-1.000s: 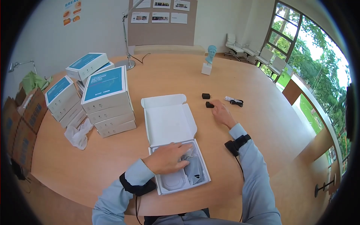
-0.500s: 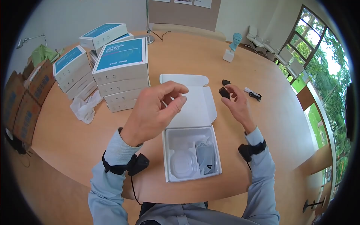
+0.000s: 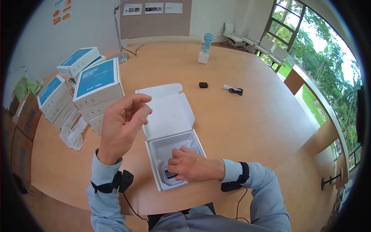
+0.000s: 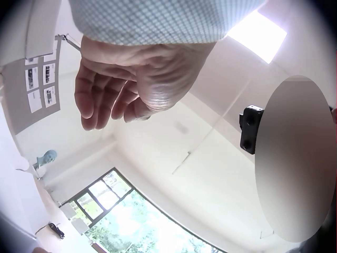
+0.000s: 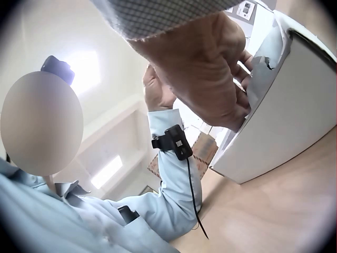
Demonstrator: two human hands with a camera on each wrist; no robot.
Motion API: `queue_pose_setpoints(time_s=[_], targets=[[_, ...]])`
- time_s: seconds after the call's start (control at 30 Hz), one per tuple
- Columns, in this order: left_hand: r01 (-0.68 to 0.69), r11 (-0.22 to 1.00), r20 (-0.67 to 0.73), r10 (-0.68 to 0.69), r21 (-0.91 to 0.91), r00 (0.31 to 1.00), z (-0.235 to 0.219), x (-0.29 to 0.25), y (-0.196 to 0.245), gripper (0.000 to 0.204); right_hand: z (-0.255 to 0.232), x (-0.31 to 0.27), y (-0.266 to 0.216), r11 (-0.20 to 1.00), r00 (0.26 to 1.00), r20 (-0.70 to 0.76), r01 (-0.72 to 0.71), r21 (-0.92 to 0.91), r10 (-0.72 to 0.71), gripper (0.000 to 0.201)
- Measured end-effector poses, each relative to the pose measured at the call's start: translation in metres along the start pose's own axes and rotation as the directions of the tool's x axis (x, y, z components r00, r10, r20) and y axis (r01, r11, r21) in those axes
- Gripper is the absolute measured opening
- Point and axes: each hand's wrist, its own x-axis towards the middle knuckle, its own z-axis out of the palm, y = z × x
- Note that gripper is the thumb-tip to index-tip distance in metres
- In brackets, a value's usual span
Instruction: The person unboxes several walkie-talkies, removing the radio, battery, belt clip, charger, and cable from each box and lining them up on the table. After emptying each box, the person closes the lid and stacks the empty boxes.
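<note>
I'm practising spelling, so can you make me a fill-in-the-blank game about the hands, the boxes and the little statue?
1. The person's ____ hand reaches into the open box, over a dark item.
2. The other hand is raised and holds ____.
3. On top, the stacked boxes are mostly ____.
4. The little statue stands on a ____ base.

Missing words: right; nothing; blue; white.

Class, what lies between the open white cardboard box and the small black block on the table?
Only bare light-brown tabletop separates the open white cardboard box from the small black block; the head view shows this stretch.
</note>
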Motion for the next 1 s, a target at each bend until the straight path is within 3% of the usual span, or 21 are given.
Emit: queue_pose_setpoints(time_s=[0.1,0.17,0.23,0.27,0.37,0.43,0.47,0.5,0.53,0.6,0.73,0.8,0.93,1.0], targets=[[-0.026,1.0,-0.005,0.026,0.017,1.0,-0.003,0.0,0.002,0.025,-0.008,-0.002,0.005,0.996,0.999,0.024,0.045,0.077,-0.047,0.03],[0.002,1.0,-0.036,-0.002,0.002,0.999,-0.005,-0.001,0.007,0.023,-0.026,-0.01,0.026,0.945,0.966,-0.257,0.1,0.312,-0.017,0.023],[-0.009,1.0,-0.045,0.009,-0.001,0.999,-0.009,-0.001,0.008,0.023,-0.052,-0.026,0.061,0.911,0.903,-0.35,-0.097,0.4,0.25,0.013],[-0.021,1.0,-0.046,0.021,0.0,0.999,-0.01,0.0,0.008,0.023,-0.07,-0.032,0.079,0.838,0.799,-0.359,-0.301,0.455,0.483,0.01],[-0.021,1.0,-0.06,0.02,-0.013,0.998,-0.011,-0.001,0.011,0.023,-0.076,-0.08,0.205,0.799,0.568,-0.6,-0.56,0.22,0.563,0.015],[-0.036,0.999,-0.055,0.037,0.007,0.998,-0.013,-0.001,0.008,0.024,-0.057,-0.128,0.305,0.672,0.458,-0.649,-0.732,0.112,0.607,0.02],[-0.044,0.999,-0.045,0.045,0.026,0.998,-0.014,-0.001,0.006,0.025,-0.046,-0.152,0.346,0.591,0.459,-0.647,-0.806,-0.016,0.609,0.03],[-0.047,0.998,-0.059,0.049,0.032,0.997,-0.015,-0.001,0.006,0.025,-0.04,-0.167,0.372,0.495,0.46,-0.645,-0.857,-0.143,0.611,0.041],[-0.041,0.998,-0.053,0.044,0.054,0.998,-0.016,-0.001,0.005,0.025,-0.042,-0.17,0.379,0.506,0.469,-0.645,-0.85,-0.145,0.603,0.041],[-0.029,0.996,-0.051,0.033,0.079,0.998,-0.017,0.001,0.005,0.025,-0.041,-0.173,0.391,0.293,0.298,-0.514,-0.951,-0.093,0.805,0.06],[-0.013,0.998,-0.063,0.018,0.068,0.998,-0.017,0.004,0.003,0.025,-0.034,-0.184,0.42,0.299,0.333,-0.425,-0.943,-0.145,0.842,0.069],[0.003,0.997,-0.071,0.002,0.073,0.997,-0.017,0.004,0.001,0.025,-0.03,-0.189,0.436,0.369,0.402,-0.353,-0.916,-0.158,0.845,0.061],[0.004,0.997,-0.067,0.001,0.081,0.998,-0.017,0.006,-0.003,0.025,-0.04,-0.187,0.434,0.422,0.442,-0.263,-0.897,-0.131,0.857,0.042],[0.015,0.997,-0.069,-0.009,0.082,0.998,-0.017,0.006,-0.002,0.025,-0.023,-0.208,0.462,0.543,0.559,-0.417,-0.823,-0.17,0.717,0.025]])
